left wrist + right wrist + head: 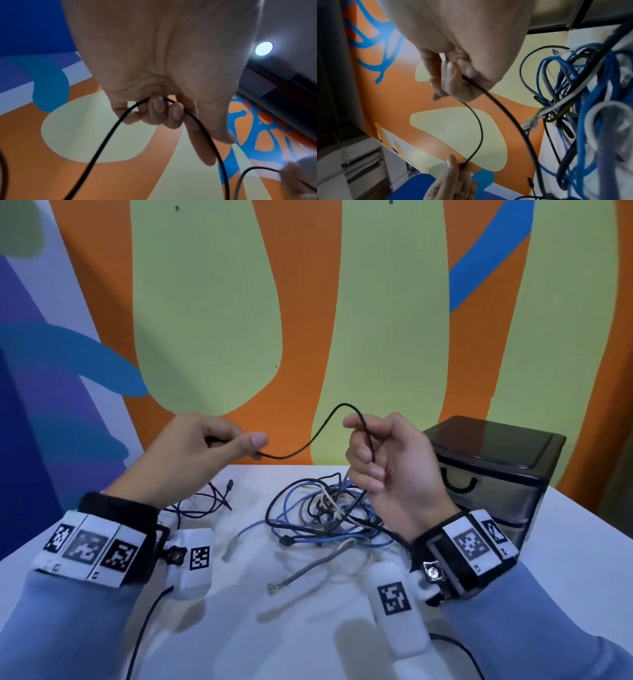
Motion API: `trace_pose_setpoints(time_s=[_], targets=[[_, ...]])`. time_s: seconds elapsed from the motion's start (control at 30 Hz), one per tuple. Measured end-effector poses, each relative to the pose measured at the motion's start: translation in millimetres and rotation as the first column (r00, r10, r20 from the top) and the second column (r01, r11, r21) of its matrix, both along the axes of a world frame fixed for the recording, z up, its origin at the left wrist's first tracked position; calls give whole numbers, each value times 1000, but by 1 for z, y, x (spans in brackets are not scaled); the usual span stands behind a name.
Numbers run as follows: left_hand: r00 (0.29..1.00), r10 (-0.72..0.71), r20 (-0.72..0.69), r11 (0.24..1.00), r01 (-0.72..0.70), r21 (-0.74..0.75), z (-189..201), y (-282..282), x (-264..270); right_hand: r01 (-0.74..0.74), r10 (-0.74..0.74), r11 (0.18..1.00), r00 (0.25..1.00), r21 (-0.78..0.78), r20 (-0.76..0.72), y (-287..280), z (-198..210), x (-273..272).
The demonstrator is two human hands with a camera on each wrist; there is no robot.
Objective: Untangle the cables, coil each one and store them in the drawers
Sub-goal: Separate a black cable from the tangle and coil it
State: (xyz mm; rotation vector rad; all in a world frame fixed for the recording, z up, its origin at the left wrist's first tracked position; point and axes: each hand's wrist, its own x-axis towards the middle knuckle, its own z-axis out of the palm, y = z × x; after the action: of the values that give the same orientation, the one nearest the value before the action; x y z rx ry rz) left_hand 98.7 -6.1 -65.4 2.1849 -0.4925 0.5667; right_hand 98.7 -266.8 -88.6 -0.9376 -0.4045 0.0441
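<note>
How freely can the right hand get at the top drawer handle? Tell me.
Probably not yet: the right hand grips the black cable, also held by the left hand. The handle sits just beside it, nothing between; freeing the fingers should suffice.

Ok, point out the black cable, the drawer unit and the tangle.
black cable (310, 441): head view, on the slack span between the hands.
drawer unit (493, 446): head view, on its dark lid.
tangle (329, 508): head view, on the knotted middle of the heap.
</note>
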Motion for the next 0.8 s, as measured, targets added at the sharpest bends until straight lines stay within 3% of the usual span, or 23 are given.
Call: trace_pose_setpoints(time_s=[0.13, 0.37, 0.6, 0.8], targets=[[993, -62, 100, 997, 65, -31, -2, -6, 1, -61, 52, 990, 996, -130, -69, 1, 0, 0], [901, 124, 416, 951, 12, -309, 0, -8, 1, -121, 94, 985, 975, -125, -201, 2, -4, 2], [878, 110, 465, 965, 18, -262, 1, -11, -4, -144, 105, 964, 979, -225, -177, 3, -3, 3], [837, 109, 537, 978, 8, -210, -5, -16, 1, -163, 153, 982, 984, -101, -93, 5, -3, -1]])
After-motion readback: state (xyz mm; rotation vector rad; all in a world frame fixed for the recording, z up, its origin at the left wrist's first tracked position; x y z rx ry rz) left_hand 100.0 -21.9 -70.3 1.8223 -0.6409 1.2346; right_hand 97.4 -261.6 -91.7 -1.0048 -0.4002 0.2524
